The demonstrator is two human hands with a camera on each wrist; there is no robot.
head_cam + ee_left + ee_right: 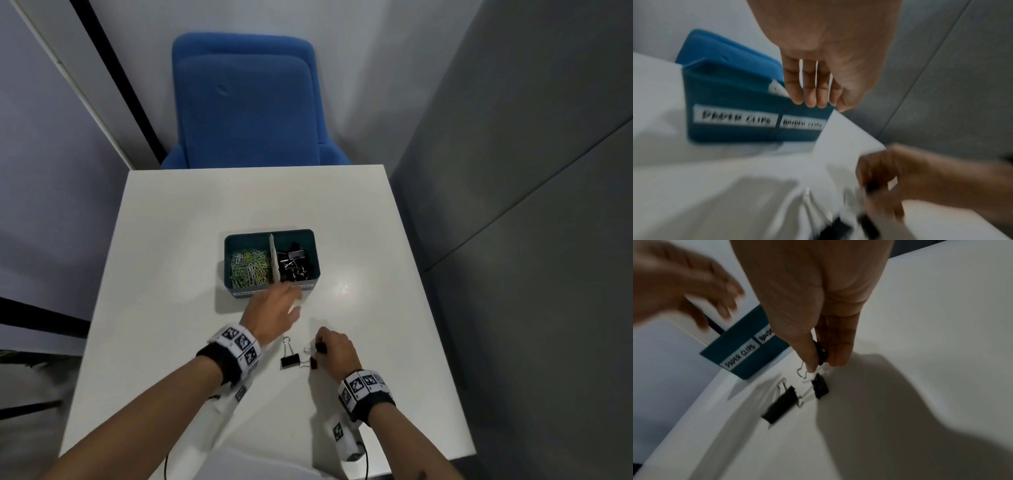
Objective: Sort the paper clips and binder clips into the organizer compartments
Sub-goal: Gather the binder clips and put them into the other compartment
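A teal organizer (236, 294) stands mid-table, with coloured paper clips (249, 268) in its left compartment and black binder clips (295, 264) in its right. Its front labels (735, 119) read PAPER CLIPS and BINDER CLIPS. My left hand (274, 310) hovers with straight fingers (810, 91) just in front of the organizer and holds nothing. My right hand (334, 349) pinches a small black binder clip (821, 356) between thumb and fingers near the table. Two more black binder clips lie beside it: a large one (289, 359) and a small one (819, 387).
The white table (171, 240) has bare surface on all sides of the organizer. A blue chair (246, 102) stands behind its far edge. A grey wall (531, 171) runs along the right side.
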